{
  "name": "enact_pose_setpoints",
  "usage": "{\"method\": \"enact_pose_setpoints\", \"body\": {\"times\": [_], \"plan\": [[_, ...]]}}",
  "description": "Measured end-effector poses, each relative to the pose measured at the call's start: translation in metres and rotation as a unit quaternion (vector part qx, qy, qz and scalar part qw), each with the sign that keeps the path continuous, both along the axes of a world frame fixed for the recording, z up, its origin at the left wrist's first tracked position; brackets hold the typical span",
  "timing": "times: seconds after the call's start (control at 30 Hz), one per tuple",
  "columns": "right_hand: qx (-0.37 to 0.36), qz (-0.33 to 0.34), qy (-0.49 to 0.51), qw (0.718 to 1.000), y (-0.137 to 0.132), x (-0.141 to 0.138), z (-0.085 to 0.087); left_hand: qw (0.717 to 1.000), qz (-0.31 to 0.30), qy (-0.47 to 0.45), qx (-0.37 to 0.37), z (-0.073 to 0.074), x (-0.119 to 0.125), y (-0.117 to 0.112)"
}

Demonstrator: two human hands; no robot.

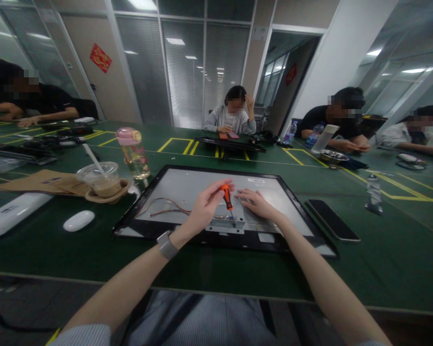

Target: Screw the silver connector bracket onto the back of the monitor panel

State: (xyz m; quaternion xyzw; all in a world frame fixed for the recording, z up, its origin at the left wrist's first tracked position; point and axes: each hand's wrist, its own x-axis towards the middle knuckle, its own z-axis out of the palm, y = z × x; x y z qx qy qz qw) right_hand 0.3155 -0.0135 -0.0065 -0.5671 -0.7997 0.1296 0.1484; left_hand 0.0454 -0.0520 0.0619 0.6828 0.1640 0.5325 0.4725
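An orange and black screwdriver (227, 196) is gripped in my left hand (208, 204), its shaft pointing down at a metal bracket (226, 225). The tip meets the bracket's right part; whether it sits in a screw is too small to tell. Beneath both hands lies a flat display panel (279, 192) with a grey back and black frame. My right hand (258, 203) rests on the panel right of the screwdriver, fingers stretched out and holding nothing. Thin wires (169, 204) run across the panel's left side.
Left of the panel are a pink-lidded bottle (133, 154), an iced drink cup (103, 180) and a white mouse (79, 221). A black phone (332, 220) lies to the right. Another panel (231, 144) is farther back, near a seated person (233, 115). Other people sit at both sides.
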Motion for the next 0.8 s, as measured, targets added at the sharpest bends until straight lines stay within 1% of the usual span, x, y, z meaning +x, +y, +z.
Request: {"method": "enact_pose_setpoints", "body": {"times": [0.07, 0.23, 0.4, 0.8], "plan": [[-0.004, -0.001, -0.001, 1.0, 0.0004, -0.0001, 0.0, 1.0, 0.004, -0.001, 0.0, -0.0006, 0.0006, 0.0004], [0.001, -0.007, -0.001, 1.0, 0.002, 0.0001, -0.0023, 0.997, 0.068, -0.023, 0.038, -0.0032, 0.005, -0.0002], [0.008, -0.002, -0.001, 1.0, 0.0026, 0.0007, -0.0034, 0.991, 0.115, -0.035, 0.064, -0.0071, 0.0078, -0.0009], [0.007, -0.002, 0.001, 1.0, 0.0008, -0.0003, -0.0014, 0.988, 0.124, 0.002, 0.091, 0.0003, 0.0045, -0.0049]]}}
